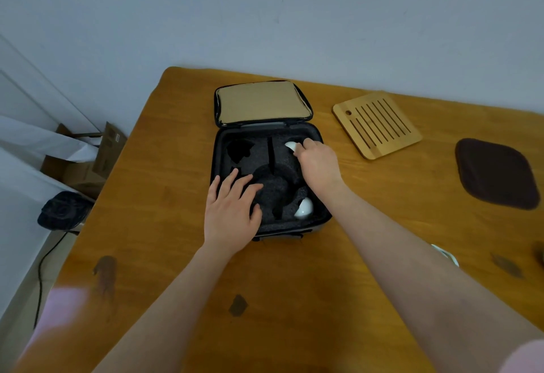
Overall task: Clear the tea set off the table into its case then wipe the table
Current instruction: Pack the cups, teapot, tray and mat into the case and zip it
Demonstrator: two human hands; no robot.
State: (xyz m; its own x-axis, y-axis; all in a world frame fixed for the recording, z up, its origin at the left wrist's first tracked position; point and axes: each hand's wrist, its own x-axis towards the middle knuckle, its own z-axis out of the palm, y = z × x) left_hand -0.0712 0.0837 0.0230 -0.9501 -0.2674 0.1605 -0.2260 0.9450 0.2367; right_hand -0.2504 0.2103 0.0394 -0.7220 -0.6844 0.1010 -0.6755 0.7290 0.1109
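Open near the middle of the tabletop [164, 196]: one case [216, 160], its tan-lined lid [262, 102] laid back toward the wall. Left of the case, a strip of bare wood up to the tabletop's edge; in front of it, broad bare wood crossed by both forearms. Inside, dark foam [282, 193] with cut-out pockets and two white cups: one [304, 208] seated in the case's near right pocket, one [290, 146] at the far right pocket, pinched by the curled fingers of the right hand [318, 163]. Flat on the foam at the case's near left, the left hand [232, 210], fingers straight and spread, holding nothing. Right of the case, one slatted bamboo tray [376, 125]; beyond that, one dark cloth [497, 174].
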